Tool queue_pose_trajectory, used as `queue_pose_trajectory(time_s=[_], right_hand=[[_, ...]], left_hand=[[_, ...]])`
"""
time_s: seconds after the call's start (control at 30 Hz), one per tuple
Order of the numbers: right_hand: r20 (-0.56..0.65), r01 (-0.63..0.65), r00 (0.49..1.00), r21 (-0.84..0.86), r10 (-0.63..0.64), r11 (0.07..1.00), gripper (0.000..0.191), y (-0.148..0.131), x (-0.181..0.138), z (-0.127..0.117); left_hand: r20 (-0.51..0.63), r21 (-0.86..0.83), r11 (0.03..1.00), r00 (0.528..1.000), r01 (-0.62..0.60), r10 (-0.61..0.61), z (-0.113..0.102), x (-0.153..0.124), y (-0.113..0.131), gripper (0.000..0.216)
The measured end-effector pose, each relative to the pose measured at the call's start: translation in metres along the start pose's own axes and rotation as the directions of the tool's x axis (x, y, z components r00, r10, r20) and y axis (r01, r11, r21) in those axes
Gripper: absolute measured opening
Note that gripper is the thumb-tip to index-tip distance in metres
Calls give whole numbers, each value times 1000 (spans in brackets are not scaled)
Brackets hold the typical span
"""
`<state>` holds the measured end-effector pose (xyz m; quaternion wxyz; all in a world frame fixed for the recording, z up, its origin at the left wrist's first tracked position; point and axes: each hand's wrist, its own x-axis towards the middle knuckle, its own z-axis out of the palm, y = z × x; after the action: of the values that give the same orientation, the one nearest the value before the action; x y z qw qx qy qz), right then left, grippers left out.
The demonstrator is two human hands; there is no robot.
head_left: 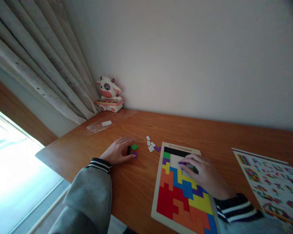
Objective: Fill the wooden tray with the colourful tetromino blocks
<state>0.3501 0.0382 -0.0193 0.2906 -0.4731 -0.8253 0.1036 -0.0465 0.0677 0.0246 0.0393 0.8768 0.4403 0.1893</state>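
A wooden puzzle board [158, 182] is set on the brown counter [136, 195], mostly filled with coloured pieces, with a pale gap left near its top. Over that gap the right hand [205, 170] is held, its fingers closed on a small purple piece [182, 163]. By the left hand [118, 151], resting on the counter, a black piece [128, 150] and a green piece [134, 147] are half encircled; the fingers are parted from the thumb, whose tip is laid at another purple tile [135, 153]. Between hand and board, white pieces [150, 148] and a purple angled piece [157, 149] are scattered. A clear plastic bag [94, 127] is spread behind, a white card [106, 123] on it, and a cow toy [109, 94] is placed by the curtain [39, 55]. To the right a printed sheet [271, 182] is laid, its far edge cut off by the frame. Part of the board is covered by the right hand and sleeve, and its lower edge is cropped. Something dark green [195, 169] is half hidden under the palm; whether it is held cannot be told.
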Motion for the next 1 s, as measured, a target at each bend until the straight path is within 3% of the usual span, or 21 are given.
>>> queue_pose_trajectory(time_s=[0.13,0.37,0.57,0.8,1.0], right_hand=[[-20,37,999,-9,-37,999,23,2,-1,-1],[-6,43,999,11,-43,999,23,2,0,0],[-15,17,1000,23,-16,1000,23,2,-1,3],[32,54,998,20,-55,998,15,-9,1,-4],[39,43,998,-22,-43,999,18,-2,-1,0]], left_hand=[[43,-38,997,997,66,-64,-2,-18,-13,66],[13,-103,987,993,121,-120,5,-16,-16,56],[-131,-136,966,962,221,-238,20,-5,-8,53],[-188,-71,975,957,211,-221,35,13,-3,46],[-249,-280,934,922,224,-296,39,8,-10,46]])
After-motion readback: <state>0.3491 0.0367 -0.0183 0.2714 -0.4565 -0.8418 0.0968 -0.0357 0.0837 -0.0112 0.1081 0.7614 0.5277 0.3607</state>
